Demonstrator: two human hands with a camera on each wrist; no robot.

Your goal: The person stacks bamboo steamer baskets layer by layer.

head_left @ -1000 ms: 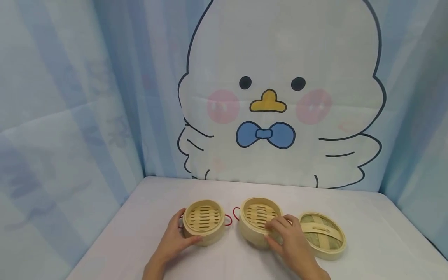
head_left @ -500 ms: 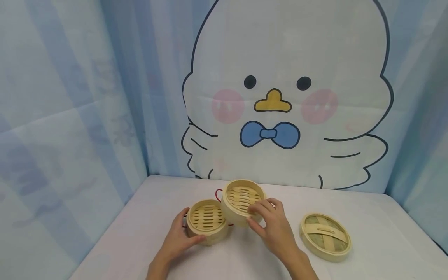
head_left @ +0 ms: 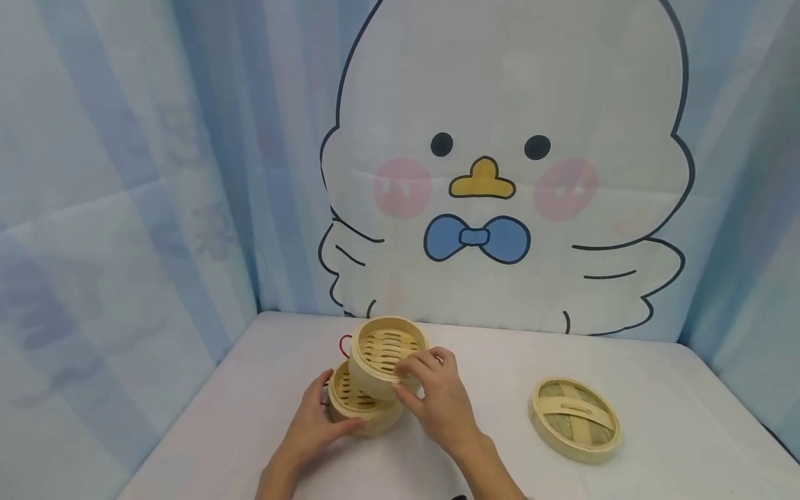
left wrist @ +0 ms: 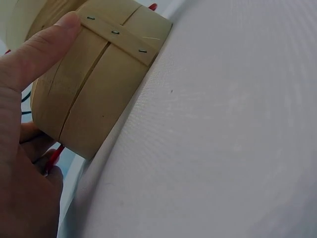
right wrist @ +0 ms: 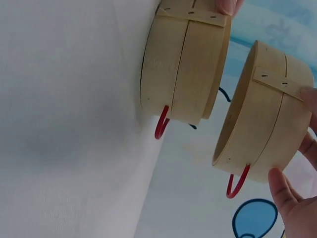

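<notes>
A round bamboo steamer basket (head_left: 377, 421) with a slatted base stands on the table, my left hand (head_left: 315, 423) holding its left side. In the left wrist view, my thumb presses the stapled wall of this lower basket (left wrist: 99, 89). My right hand (head_left: 437, 399) grips the near right rim of a second bamboo steamer basket (head_left: 369, 375), raised above the first and overlapping it in the head view. The right wrist view shows a gap between the tilted upper basket (right wrist: 270, 116) and the lower one. Red loop handles (right wrist: 237, 182) stick out from both baskets.
A bamboo steamer lid (head_left: 575, 422) with a woven top and a strap handle lies at the right of the white table (head_left: 500, 444). Behind the table hangs a cloth backdrop (head_left: 500, 292) with a cartoon bird. A small dark object shows at the bottom edge.
My right hand has lifted the second steamer basket off the table and carried it left, over the first. My left hand keeps holding the lower basket in place.
</notes>
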